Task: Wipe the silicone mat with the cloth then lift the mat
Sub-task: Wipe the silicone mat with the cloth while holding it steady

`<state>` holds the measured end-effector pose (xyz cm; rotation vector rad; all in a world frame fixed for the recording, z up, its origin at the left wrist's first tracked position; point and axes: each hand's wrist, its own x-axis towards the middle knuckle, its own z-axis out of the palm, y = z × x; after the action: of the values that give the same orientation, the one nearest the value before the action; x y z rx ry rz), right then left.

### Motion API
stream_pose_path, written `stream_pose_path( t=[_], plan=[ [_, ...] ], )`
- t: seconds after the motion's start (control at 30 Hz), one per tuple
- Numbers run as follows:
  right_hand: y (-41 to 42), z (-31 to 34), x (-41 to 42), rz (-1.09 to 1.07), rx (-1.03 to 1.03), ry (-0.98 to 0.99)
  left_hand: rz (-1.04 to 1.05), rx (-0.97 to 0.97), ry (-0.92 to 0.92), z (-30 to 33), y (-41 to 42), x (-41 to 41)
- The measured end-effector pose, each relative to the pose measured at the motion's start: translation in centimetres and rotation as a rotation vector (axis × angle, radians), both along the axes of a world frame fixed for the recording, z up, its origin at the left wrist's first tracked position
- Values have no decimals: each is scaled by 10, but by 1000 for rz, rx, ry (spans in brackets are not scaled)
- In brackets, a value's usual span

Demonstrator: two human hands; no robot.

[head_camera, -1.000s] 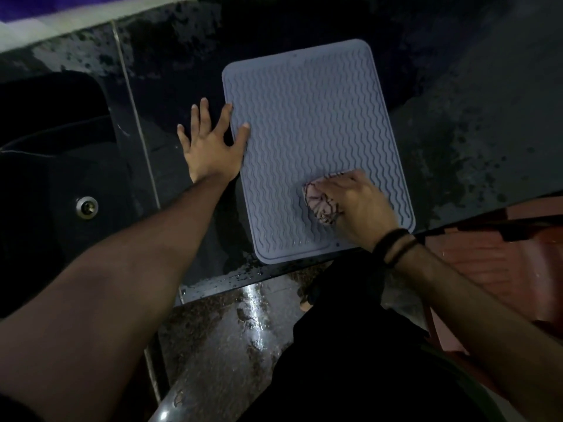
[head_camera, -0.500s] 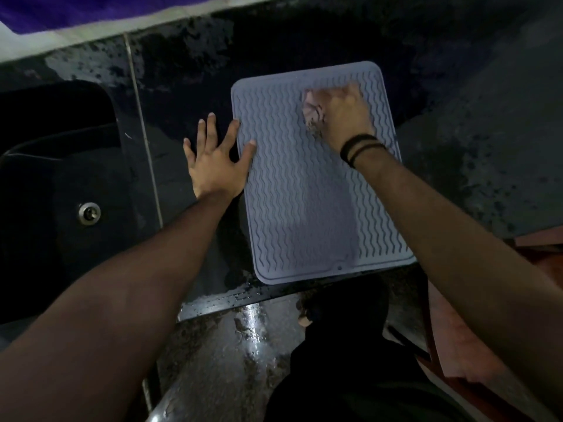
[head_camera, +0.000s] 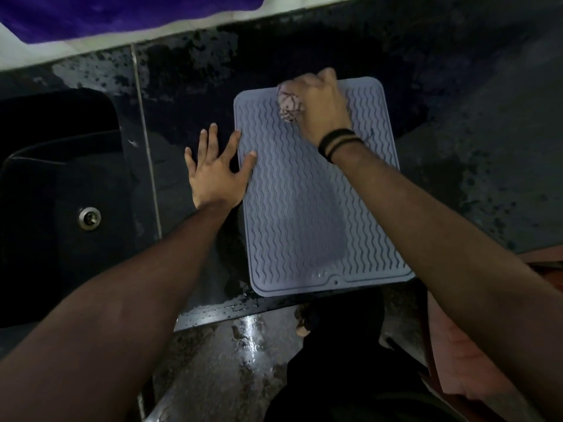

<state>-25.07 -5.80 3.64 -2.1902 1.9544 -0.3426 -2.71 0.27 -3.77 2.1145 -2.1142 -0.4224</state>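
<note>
A pale grey silicone mat (head_camera: 307, 208) with wavy ridges lies flat on a dark wet counter. My right hand (head_camera: 323, 108) is at the mat's far edge, closed on a crumpled pinkish patterned cloth (head_camera: 289, 103) that presses on the mat's top middle. My left hand (head_camera: 214, 169) lies flat with fingers spread at the mat's left edge. Its thumb and forefinger tips rest on the mat and the palm is on the counter.
A dark sink basin (head_camera: 58, 205) with a metal drain (head_camera: 89, 218) sits to the left. The counter's front edge (head_camera: 231, 312) runs just below the mat, with wet floor beneath. A reddish chair (head_camera: 451, 360) stands at lower right. A white and purple wall band (head_camera: 91, 22) runs behind.
My right hand has swept the cloth from the mat's near right part up to its far edge. The left hand has stayed at the left edge.
</note>
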Motion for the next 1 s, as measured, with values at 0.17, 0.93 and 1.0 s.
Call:
stream_pose_path(
  t=[0.17,0.93,1.0],
  plan=[
    [-8,-12,-21,123,68,207,-5,-4,0,0,-1,0],
    [-11,-15,30,166,52,147,-7,15,-1,6,1,-1],
    [-11,-19,-8,121,26,186,-10,26,5,8,1,-1]
  ],
)
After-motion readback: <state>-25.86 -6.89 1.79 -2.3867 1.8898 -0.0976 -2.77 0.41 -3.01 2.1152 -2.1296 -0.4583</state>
